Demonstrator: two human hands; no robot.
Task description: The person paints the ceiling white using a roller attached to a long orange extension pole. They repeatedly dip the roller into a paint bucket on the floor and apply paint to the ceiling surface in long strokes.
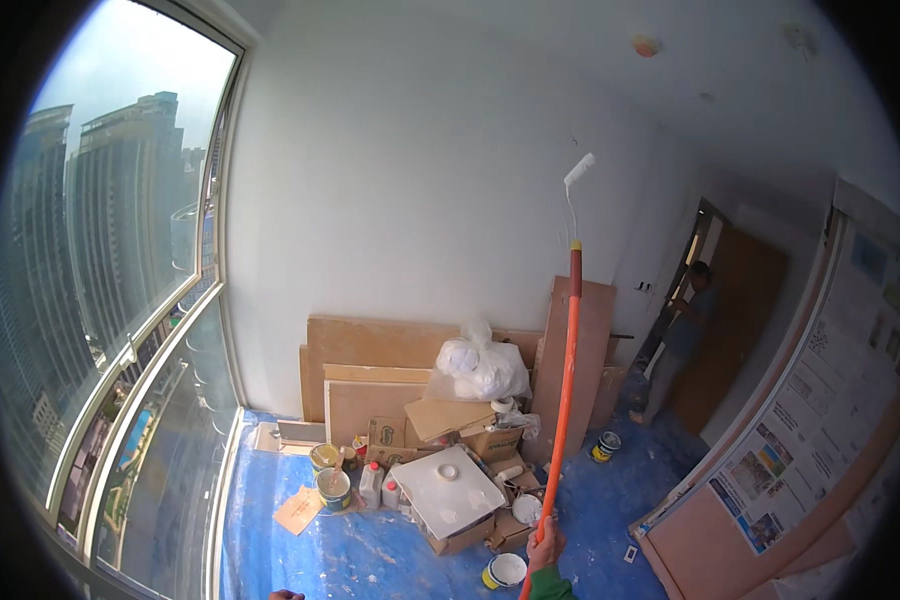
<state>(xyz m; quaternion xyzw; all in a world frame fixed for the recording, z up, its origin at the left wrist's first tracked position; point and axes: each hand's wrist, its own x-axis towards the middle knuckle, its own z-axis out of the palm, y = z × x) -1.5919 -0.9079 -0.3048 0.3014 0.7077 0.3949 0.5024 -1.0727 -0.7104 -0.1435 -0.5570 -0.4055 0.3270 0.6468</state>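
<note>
My right hand (545,546), in a green sleeve, is wrapped round the long orange pole of a paint roller (568,375). The pole leans up and away from me, with a dark red grip near its upper end. A thin wire frame carries the white roller head (579,168), which is raised in front of the pale wall; whether it touches the wall I cannot tell. Only a small part of my left hand (286,595) shows at the lower edge, and its fingers are mostly hidden. An open bucket of white paint (505,570) stands just left of my right hand.
Boards (370,345), boxes and a plastic bag of white material (480,368) are piled against the wall. Paint cans (333,488) and bottles stand on blue floor sheeting (340,555). A large window (130,200) is left; a person (685,330) stands by the door, near another can (605,446).
</note>
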